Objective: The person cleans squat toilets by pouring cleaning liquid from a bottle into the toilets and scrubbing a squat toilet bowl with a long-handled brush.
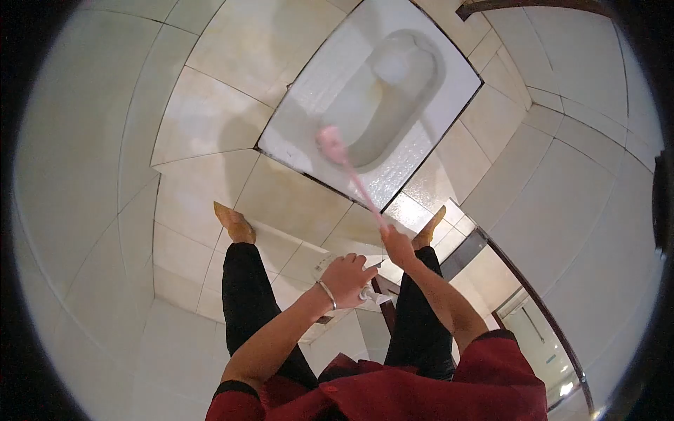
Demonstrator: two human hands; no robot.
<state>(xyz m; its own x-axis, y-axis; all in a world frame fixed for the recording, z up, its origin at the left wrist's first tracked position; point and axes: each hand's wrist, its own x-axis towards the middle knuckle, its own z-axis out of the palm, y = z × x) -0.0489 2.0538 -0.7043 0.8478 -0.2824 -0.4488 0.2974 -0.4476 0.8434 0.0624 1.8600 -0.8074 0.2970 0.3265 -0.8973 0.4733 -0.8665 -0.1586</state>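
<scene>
My right hand (398, 245) is closed round the end of the handle of a pink long-handled brush (333, 145). The brush head lies over the front left part of a white squat toilet (291, 137), near the edge of its basin. Lower down, in front of my body, my left hand (345, 279), with a bracelet at the wrist, is wrapped round a white bottle (372, 295). The bottle's white nozzle shows beside my fingers, and the hand hides most of its body.
Beige floor tiles (298, 200) surround the toilet. My feet stand apart on them, left (234, 223) and right (429, 228). Tiled walls rise on both sides. A dark-framed doorway (537, 309) is at the lower right, and a dark bar (537, 7) at the top right.
</scene>
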